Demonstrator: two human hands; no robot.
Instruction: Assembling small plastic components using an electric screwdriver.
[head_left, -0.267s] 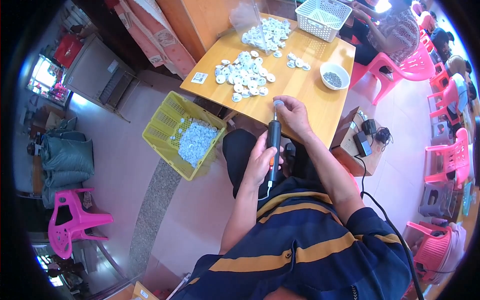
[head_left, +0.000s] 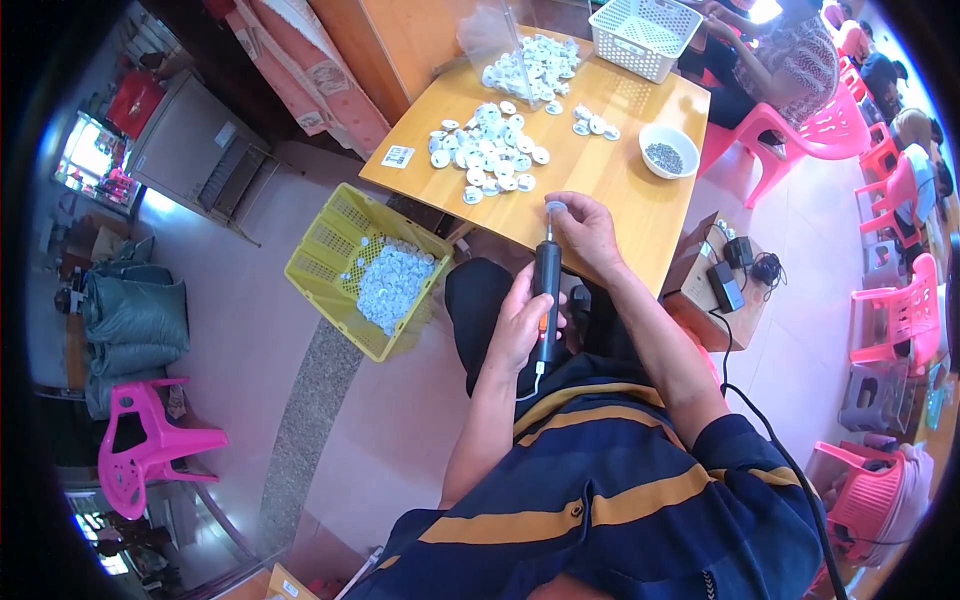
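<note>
My left hand [head_left: 521, 322] is wrapped round a black electric screwdriver [head_left: 547, 272] with an orange switch and a cord at its lower end. Its bit points away from me, toward the table edge. At the bit's tip, my right hand [head_left: 588, 232] pinches a small round white disc [head_left: 556, 207]. The bit meets the disc or lies just under it; a screw there is too small to make out. Beyond my hands, a pile of white round parts [head_left: 490, 150] lies on the wooden table [head_left: 610, 190]. A white bowl [head_left: 669, 151] of small metal screws stands at the right.
Below the table's left side sits a yellow crate [head_left: 330, 290] holding many white parts. A clear bag [head_left: 490, 40] spills more parts at the back, beside a white basket [head_left: 645, 38]. A box with adapters [head_left: 725, 285] and a black cable [head_left: 770, 425] lie right. Another person [head_left: 790, 65] sits behind.
</note>
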